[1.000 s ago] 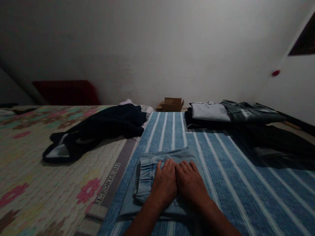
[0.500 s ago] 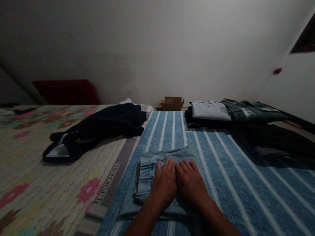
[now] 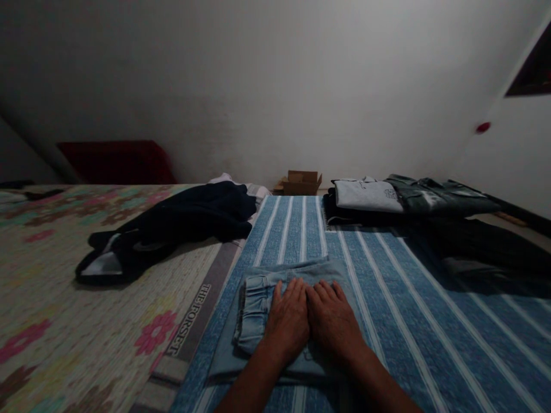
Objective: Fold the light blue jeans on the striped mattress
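A folded pair of light blue jeans (image 3: 253, 310) lies on a blue striped sheet (image 3: 387, 298) right in front of me. My left hand (image 3: 287, 321) rests flat on top of the jeans, fingers together and pointing away. My right hand (image 3: 333, 321) lies flat beside it, the two touching along their inner edges. Neither hand grips the cloth; both press down on it with the palm.
A crumpled dark garment (image 3: 172, 226) lies on the floral bedcover (image 3: 64, 321) to the left. At the back right are folded clothes: a white shirt (image 3: 365, 195), a grey-green garment (image 3: 439, 195) and dark clothes (image 3: 482, 246). A cardboard box (image 3: 301, 182) stands by the wall.
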The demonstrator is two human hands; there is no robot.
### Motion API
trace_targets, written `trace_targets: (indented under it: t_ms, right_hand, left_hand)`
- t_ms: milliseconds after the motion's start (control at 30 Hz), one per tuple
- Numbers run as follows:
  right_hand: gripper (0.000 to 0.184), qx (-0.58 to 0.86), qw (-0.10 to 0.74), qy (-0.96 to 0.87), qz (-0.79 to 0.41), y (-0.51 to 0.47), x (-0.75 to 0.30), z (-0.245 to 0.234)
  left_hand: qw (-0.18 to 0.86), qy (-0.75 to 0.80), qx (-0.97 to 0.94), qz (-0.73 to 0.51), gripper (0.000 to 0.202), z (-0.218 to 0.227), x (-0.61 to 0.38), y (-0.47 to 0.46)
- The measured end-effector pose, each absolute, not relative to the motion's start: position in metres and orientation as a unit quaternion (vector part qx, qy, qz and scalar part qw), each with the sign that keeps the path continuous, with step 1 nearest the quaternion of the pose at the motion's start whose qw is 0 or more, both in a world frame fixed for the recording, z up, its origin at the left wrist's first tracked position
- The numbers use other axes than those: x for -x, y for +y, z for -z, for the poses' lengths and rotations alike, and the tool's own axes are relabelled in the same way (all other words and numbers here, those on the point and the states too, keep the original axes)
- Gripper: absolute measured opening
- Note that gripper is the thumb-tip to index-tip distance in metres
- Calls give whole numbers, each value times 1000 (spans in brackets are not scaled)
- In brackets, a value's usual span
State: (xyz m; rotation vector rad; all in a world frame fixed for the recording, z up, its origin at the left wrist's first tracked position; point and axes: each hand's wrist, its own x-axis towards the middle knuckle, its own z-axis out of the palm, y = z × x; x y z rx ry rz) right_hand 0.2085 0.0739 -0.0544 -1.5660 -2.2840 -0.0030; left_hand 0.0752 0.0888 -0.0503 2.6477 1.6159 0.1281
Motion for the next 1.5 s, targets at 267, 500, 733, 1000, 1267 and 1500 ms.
trace_targets:
  t_ms: [267,500,733,1000,1267,1500]
  right_hand:
    - [38,555,179,-812,16,74,-208,56]
    - [39,560,173,-810,20,74,-209,56]
    - [39,556,184,-810,5,74,-209,56]
    - [38,558,176,-811,7,73,-209,56]
    - [38,554,190,-811,1,73,-209,56]
    - [38,553,195,-810,0,74,-209,58]
  left_hand:
    - [23,518,-853,-57,47,53,-74,89]
    - [15,515,-856,-50,47,54,-74,89]
    - [28,518,-853,-57,47,53,-75,90]
    - [21,516,-854,-56,46,51,-75,89]
    - [25,521,-852,-54,47,49,-76,88]
    - [29,520,-852,-57,47,51,-75,89]
